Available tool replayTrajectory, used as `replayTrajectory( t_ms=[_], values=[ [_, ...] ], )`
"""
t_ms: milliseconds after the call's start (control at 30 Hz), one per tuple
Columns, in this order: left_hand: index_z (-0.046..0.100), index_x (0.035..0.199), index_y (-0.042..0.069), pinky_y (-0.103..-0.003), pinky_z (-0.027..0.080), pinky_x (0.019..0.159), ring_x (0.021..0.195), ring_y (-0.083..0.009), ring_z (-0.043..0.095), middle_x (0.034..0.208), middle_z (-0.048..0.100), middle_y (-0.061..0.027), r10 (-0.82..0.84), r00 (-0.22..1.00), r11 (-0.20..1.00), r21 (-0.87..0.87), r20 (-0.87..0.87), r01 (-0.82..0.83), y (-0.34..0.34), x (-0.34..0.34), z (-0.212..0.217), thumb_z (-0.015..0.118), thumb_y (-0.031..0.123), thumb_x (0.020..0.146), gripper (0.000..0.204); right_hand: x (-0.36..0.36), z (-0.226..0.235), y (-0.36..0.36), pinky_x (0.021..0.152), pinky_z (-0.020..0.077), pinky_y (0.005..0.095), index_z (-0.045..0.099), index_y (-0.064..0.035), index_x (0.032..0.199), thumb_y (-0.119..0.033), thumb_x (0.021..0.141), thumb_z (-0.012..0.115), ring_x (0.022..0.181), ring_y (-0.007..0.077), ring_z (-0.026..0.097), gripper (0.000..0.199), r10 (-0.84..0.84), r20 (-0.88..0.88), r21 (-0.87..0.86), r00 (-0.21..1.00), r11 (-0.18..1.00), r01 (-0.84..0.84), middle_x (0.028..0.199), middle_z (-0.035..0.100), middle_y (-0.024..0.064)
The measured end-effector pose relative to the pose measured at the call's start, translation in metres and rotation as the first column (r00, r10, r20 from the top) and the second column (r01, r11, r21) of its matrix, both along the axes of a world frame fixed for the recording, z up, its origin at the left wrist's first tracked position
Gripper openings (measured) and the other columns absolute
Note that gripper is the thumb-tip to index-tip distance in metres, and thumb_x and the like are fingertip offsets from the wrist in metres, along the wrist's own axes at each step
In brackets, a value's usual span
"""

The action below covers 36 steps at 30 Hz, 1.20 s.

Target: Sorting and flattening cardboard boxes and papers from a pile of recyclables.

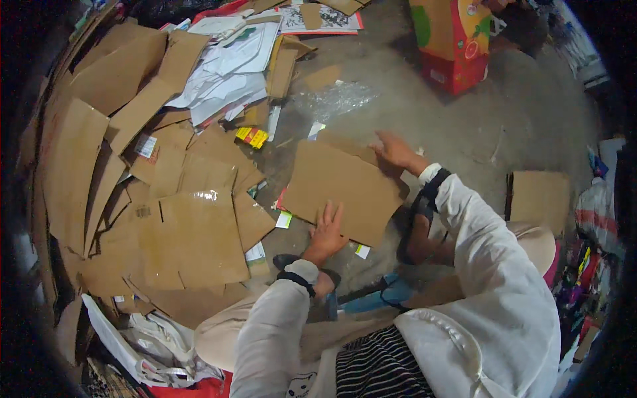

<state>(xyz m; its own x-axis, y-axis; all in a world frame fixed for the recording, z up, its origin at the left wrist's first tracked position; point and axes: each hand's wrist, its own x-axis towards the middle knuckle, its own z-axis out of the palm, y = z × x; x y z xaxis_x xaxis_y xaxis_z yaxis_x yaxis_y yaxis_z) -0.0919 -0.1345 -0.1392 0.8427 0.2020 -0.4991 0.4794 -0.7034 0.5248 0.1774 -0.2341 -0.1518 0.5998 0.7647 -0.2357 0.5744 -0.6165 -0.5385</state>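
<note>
A flat brown cardboard piece (342, 189) lies in front of me, its left edge showing a strip of red. My left hand (325, 232) rests on its near edge with the fingers spread. At the far right edge of the same cardboard is my right hand (398, 152), fingers apart and one pointing outward; whether it touches the edge I cannot tell. White and green scraps, such as a small card (283, 219), stick out beside and under the cardboard.
Flattened cardboard (192, 232) is heaped on the left, with white papers (229, 73) behind it. A yellow wrapper (252, 137) and clear plastic film (338, 99) lie farther off. A red and orange carton (458, 46) stands at the far right, another cardboard piece (541, 199) nearer.
</note>
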Motion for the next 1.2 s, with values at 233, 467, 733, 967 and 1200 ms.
replayTrajectory(
  t_ms=[233, 467, 733, 967, 1200],
  values=[
    [0.015, 0.131, 0.020, -0.065, 0.025, 0.084, 0.123, -0.0383, 0.005, 0.137, 0.004, -0.0105, -0.099, 0.983, 0.950, 0.280, -0.156, 0.140, 0.004, 0.016, -0.038, 0.066, 0.032, 0.063, 0.085, -0.052, -0.030, 0.018, 0.091, 0.0283, 0.0473, 0.029, 0.0015, 0.121, -0.041, 0.077, 0.048, 0.114, 0.0380, 0.031, 0.064, 0.029, 0.316, 0.158, 0.948, 0.984, -0.083, 0.124, 0.030, 0.0248],
    [0.017, 0.131, 0.020, -0.064, 0.030, 0.081, 0.123, -0.0390, 0.004, 0.137, 0.005, -0.0090, -0.094, 0.993, 0.961, 0.256, -0.069, 0.109, 0.004, 0.016, -0.078, 0.064, 0.039, 0.064, 0.084, -0.069, -0.075, 0.023, 0.091, 0.0179, 0.0579, 0.025, -0.0084, 0.127, -0.048, 0.073, 0.049, 0.123, 0.0343, 0.016, 0.071, 0.277, 0.313, -0.102, 0.908, 0.961, -0.258, 0.132, 0.018, 0.0205],
    [0.016, 0.131, 0.023, -0.062, 0.034, 0.079, 0.124, -0.0370, 0.004, 0.137, 0.004, -0.0059, -0.095, 0.982, 0.914, 0.377, -0.164, 0.151, -0.001, 0.022, -0.076, 0.062, 0.041, 0.066, 0.082, -0.025, -0.051, 0.026, 0.085, 0.0306, 0.0494, 0.032, -0.0067, 0.122, -0.037, 0.068, 0.060, 0.109, 0.0327, 0.038, 0.068, -0.016, 0.222, 0.037, 0.975, 0.999, 0.008, 0.122, 0.036, 0.0187],
    [0.017, 0.131, 0.023, -0.059, 0.036, 0.080, 0.124, -0.0377, 0.002, 0.138, 0.002, -0.0076, -0.089, 0.979, 0.914, 0.376, -0.183, 0.153, 0.011, 0.015, -0.068, 0.061, 0.040, 0.067, 0.079, -0.068, -0.067, -0.024, 0.055, 0.0416, 0.0376, 0.050, 0.0096, 0.077, -0.029, 0.062, 0.069, 0.065, 0.0281, 0.056, 0.046, -0.628, -0.717, 0.022, 0.303, 0.414, 0.910, 0.074, 0.057, 0.0196],
    [0.019, 0.130, 0.013, -0.054, 0.022, 0.093, 0.123, -0.0388, 0.005, 0.137, 0.007, -0.0102, -0.199, 0.977, 0.914, 0.343, -0.081, 0.215, 0.011, 0.030, -0.049, 0.066, 0.039, 0.062, 0.086, -0.088, -0.104, -0.050, 0.059, 0.0444, 0.0329, 0.055, 0.0099, 0.088, -0.031, 0.059, 0.071, 0.066, 0.0226, 0.056, 0.053, -0.715, -0.617, 0.031, 0.329, 0.395, 0.918, 0.080, 0.060, 0.0139]
  ],
)
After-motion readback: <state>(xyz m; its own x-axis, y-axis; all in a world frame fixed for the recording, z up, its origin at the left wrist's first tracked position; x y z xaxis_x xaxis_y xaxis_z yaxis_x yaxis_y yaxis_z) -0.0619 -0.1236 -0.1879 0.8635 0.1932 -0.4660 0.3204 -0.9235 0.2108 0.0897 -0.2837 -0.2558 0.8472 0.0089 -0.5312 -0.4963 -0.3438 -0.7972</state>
